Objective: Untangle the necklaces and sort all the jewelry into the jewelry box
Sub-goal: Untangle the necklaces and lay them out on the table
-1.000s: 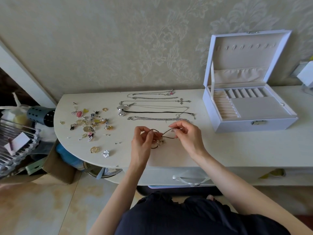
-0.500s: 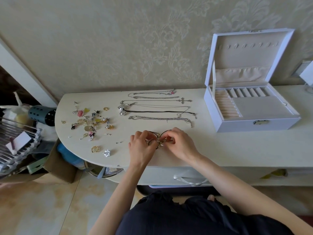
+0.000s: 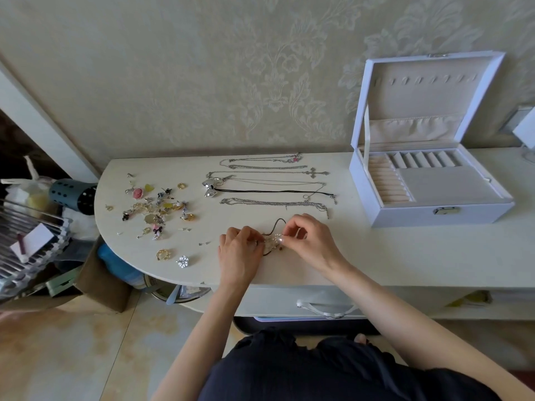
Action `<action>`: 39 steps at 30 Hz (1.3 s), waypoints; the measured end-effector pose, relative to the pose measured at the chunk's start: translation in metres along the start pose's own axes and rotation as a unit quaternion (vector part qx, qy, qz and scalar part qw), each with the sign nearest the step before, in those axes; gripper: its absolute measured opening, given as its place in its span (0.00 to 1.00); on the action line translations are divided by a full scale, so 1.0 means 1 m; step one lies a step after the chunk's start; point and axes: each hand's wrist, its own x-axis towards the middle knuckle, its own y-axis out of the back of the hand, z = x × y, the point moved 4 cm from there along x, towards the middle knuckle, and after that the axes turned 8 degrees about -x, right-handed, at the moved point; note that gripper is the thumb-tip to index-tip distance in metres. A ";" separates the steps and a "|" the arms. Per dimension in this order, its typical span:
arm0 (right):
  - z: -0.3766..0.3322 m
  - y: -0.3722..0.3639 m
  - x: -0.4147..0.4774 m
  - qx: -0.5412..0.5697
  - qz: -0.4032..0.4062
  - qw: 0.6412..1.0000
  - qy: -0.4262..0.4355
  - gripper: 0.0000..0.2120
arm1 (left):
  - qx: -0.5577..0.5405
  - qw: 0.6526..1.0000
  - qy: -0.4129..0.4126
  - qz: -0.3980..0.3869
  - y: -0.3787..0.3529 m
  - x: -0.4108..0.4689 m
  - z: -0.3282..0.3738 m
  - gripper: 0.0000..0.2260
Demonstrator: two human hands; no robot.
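We note a dark-cord necklace [image 3: 277, 224] tangled at the bench [image 3: 376, 250] front, necklaces [image 3: 272, 191] laid straight behind, small jewelry [image 3: 150, 218] scattered left, white jewelry box [image 3: 405, 216] open right.

**Both hands meet, fingertips pinching**

The bare left hand [image 3: 238, 250] and bare right hand [image 3: 311, 241] are knuckles-up, close together, fingers curled. Each pinches one side of a tangled dark-cord necklace with pale beads [image 3: 271, 242]. Both bare forearms reach in from the lower edge, the right one slanting in from farther out.
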 end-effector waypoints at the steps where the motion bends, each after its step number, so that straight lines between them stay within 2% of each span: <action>1: -0.001 0.003 -0.001 0.046 0.007 0.999 -0.008 0.08 | 0.002 1.000 -0.003 0.001 0.000 0.000 0.000 0.07; 5: -0.004 0.010 -0.002 0.155 0.011 0.987 -0.035 0.07 | 0.005 1.000 -0.008 -0.002 -0.002 0.001 -0.002 0.08; 17: -0.005 0.015 -0.001 0.321 0.007 0.944 -0.078 0.09 | 0.019 0.999 -0.024 -0.012 -0.006 0.004 -0.005 0.19; 29: 0.000 0.007 0.001 0.346 0.009 0.935 -0.077 0.05 | 0.055 0.990 0.015 -0.127 0.001 0.003 0.005 0.32; 39: 0.002 0.011 0.001 0.269 0.018 0.961 -0.060 0.10 | 0.024 0.993 0.009 -0.119 0.001 -0.001 0.007 0.40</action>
